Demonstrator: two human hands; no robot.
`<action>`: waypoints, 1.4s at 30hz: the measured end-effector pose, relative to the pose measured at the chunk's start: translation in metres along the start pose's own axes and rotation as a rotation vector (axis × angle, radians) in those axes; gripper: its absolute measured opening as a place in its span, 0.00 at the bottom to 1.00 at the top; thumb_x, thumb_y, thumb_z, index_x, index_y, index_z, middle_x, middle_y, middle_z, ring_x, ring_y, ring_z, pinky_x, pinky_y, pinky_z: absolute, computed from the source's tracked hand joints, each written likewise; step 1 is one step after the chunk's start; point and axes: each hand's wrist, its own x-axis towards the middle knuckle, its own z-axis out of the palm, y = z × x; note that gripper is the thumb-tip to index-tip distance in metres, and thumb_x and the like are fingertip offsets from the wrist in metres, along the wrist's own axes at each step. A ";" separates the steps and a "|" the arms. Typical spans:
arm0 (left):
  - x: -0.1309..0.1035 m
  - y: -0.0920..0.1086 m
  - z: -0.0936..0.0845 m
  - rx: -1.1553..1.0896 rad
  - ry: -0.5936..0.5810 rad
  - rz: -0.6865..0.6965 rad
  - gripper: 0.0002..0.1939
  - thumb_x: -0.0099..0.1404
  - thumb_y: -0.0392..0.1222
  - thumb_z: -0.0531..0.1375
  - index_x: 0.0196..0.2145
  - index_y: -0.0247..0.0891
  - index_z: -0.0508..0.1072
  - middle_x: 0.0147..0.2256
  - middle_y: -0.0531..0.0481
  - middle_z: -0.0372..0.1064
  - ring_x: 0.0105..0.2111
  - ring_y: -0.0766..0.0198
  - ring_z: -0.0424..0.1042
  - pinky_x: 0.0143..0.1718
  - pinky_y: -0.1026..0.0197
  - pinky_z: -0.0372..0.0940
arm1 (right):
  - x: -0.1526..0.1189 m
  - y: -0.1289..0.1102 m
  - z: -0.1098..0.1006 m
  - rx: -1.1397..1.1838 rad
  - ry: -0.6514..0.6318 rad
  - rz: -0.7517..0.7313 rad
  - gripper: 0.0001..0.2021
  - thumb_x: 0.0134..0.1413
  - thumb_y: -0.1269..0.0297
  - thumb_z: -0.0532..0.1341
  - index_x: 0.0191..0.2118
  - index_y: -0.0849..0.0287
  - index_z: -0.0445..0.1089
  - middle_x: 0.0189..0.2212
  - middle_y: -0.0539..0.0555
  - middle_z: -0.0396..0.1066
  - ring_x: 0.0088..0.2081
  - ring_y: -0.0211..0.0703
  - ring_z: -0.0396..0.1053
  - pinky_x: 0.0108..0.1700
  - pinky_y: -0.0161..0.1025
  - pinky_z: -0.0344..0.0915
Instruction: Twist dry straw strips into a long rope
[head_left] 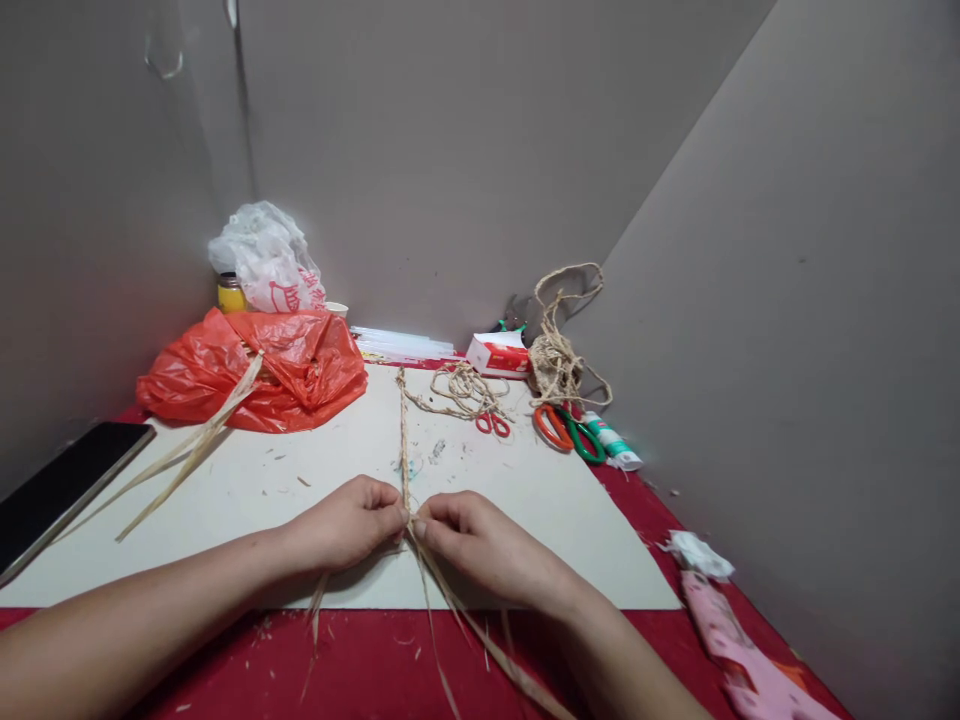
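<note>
A thin braid of straw-coloured fibre (pixel 404 440) runs up the middle of a white board (pixel 540 520) and joins a loose coil of the same cord (pixel 466 390). My left hand (pixel 356 522) pinches the braid's lower end from the left. From the right, my right hand (pixel 480 540) is closed at the same spot, thumb and finger pressed on the fibre strands. Loose strands (pixel 457 605) fan out below my fingers toward the board's front edge. Small red-handled scissors (pixel 493 425) lie beside the coil.
An orange plastic bag (pixel 300 375) with fibre strips (pixel 202 440) stands back left, near a phone (pixel 64 480). At right are a rope ball (pixel 555 370), orange- and green-handled scissors (pixel 585 440), a glue tube (pixel 611 440) and a pink glue gun (pixel 735 640). Grey walls enclose the table.
</note>
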 end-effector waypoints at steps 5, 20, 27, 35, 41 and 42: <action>-0.004 0.004 0.002 0.058 0.019 0.051 0.12 0.55 0.44 0.52 0.18 0.36 0.59 0.17 0.59 0.48 0.20 0.72 0.45 0.21 0.66 0.43 | -0.006 -0.004 -0.009 0.005 -0.012 0.040 0.10 0.51 0.67 0.52 0.23 0.63 0.63 0.18 0.46 0.54 0.22 0.31 0.50 0.22 0.28 0.49; -0.011 0.010 0.010 -0.217 0.080 -0.064 0.08 0.49 0.38 0.54 0.16 0.36 0.59 0.14 0.60 0.49 0.15 0.74 0.44 0.18 0.66 0.39 | -0.017 -0.008 0.027 0.050 -0.216 0.013 0.11 0.53 0.70 0.47 0.23 0.61 0.61 0.19 0.50 0.66 0.19 0.32 0.63 0.18 0.27 0.55; -0.014 0.016 0.003 -0.239 0.025 -0.087 0.09 0.50 0.41 0.59 0.20 0.36 0.62 0.12 0.61 0.50 0.13 0.75 0.44 0.17 0.66 0.37 | -0.030 -0.013 -0.014 0.246 -0.243 -0.125 0.16 0.55 0.55 0.56 0.30 0.64 0.70 0.22 0.52 0.69 0.23 0.34 0.65 0.27 0.31 0.62; -0.012 0.009 -0.004 -0.307 -0.092 0.013 0.10 0.54 0.44 0.60 0.24 0.33 0.66 0.17 0.56 0.60 0.16 0.74 0.52 0.20 0.66 0.45 | 0.002 0.003 0.002 0.588 -0.080 0.013 0.21 0.52 0.46 0.57 0.37 0.63 0.65 0.24 0.52 0.69 0.22 0.33 0.64 0.23 0.31 0.60; -0.011 0.007 -0.004 -0.149 -0.056 -0.011 0.10 0.53 0.43 0.60 0.24 0.34 0.64 0.19 0.57 0.59 0.19 0.73 0.53 0.22 0.66 0.47 | 0.005 0.007 0.007 0.510 -0.114 0.064 0.20 0.52 0.50 0.58 0.21 0.62 0.59 0.14 0.42 0.51 0.14 0.25 0.43 0.16 0.29 0.39; -0.011 0.008 -0.004 -0.100 -0.056 -0.001 0.10 0.54 0.44 0.59 0.24 0.34 0.65 0.20 0.56 0.60 0.20 0.72 0.54 0.23 0.67 0.48 | 0.006 0.009 0.006 0.474 -0.111 0.062 0.20 0.52 0.51 0.57 0.21 0.63 0.60 0.14 0.42 0.51 0.14 0.25 0.43 0.16 0.29 0.38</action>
